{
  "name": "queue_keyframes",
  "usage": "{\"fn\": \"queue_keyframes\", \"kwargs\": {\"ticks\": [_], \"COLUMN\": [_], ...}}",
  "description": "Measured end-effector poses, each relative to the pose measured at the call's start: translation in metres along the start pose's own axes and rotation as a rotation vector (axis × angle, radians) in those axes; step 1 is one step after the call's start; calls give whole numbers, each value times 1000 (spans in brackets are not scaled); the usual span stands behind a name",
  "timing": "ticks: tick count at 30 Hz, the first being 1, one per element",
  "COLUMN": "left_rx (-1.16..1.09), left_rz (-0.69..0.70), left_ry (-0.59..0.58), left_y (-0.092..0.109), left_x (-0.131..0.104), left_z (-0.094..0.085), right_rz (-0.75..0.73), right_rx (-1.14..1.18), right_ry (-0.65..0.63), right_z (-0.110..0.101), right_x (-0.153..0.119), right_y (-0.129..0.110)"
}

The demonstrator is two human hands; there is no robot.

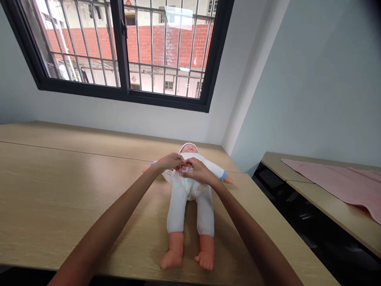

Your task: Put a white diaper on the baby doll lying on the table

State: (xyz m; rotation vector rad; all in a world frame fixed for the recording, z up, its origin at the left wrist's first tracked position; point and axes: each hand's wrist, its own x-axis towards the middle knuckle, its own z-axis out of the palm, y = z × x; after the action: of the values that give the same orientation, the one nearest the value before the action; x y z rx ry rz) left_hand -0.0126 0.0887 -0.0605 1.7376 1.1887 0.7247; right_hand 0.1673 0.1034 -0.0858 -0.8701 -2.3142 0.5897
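Observation:
A baby doll (191, 222) lies on its back on the wooden table, its bare feet pointing towards me. It wears a white cap (182, 149), a white top with blue cuffs and white leggings (175, 208). Around its hips is a white diaper (190, 190), with thin, loose edges at the sides. Over the doll's belly, my left hand (173, 161) and my right hand (196, 170) meet with fingertips close together. The fingers of both are bent in a pinch at the diaper's upper edge or the top's hem; what they grip is hidden.
The wooden table (89, 190) reaches back to the wall under a barred window (123, 51). To the right, beyond a dark gap (274, 184), stands another table (300, 178) with a pink cloth (336, 180) on it. A wall corner rises behind the doll.

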Motion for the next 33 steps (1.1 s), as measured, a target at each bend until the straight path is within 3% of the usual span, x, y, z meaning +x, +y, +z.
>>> {"fn": "queue_keyframes", "kwargs": {"ticks": [5,13,22,29,33], "left_rx": [12,219,439,454,405], "left_rz": [-54,-107,-135,-44,18], "left_ry": [-32,-64,-115,-150,-143], "left_y": [-4,-15,0,-4,-8], "left_x": [-3,1,-14,-6,-4], "left_z": [-10,-22,-37,-28,-22], "right_rz": [54,9,36,-22,-14], "right_rx": [120,106,67,17,-116], "right_ry": [-44,-26,19,-28,10], "right_z": [-9,-10,-8,-7,1], "right_x": [-1,-1,-1,-3,-3], "right_y": [10,9,7,-1,-4]}}
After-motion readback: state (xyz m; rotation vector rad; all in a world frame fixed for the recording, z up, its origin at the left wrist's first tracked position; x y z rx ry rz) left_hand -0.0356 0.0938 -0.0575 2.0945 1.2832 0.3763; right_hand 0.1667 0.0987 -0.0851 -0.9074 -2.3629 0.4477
